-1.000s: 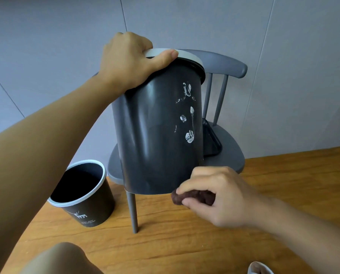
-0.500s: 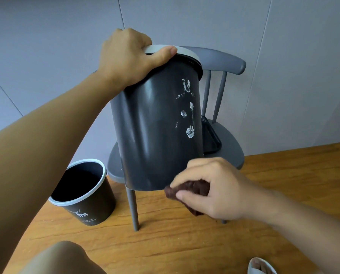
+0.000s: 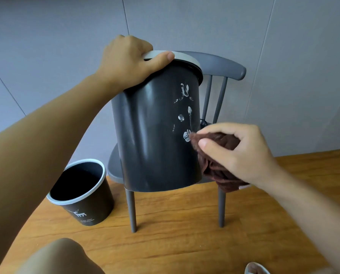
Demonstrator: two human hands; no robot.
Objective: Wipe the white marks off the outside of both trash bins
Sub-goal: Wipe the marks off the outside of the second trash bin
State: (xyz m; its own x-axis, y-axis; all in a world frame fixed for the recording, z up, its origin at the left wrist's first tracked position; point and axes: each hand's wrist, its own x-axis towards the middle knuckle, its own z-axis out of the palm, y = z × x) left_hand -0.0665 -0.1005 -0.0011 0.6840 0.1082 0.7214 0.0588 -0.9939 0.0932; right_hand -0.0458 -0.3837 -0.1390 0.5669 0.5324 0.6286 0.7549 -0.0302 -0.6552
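The tall bin (image 3: 155, 135) is held up in front of the chair (image 3: 214, 64) by the left hand (image 3: 125, 62), its fingers curled over the rim. A brown cloth (image 3: 216, 155) is bunched in the right hand (image 3: 238, 153) and touched to the lowest white marks (image 3: 186, 136). Wiping is likely starting; rubbing upward is needed next. The small bin (image 3: 82, 194) is left on the floor, near left.

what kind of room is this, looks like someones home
Probably a plain room in a home, though it is hard to be sure: a wooden floor, a grey panelled wall and a grey spindle-back chair.
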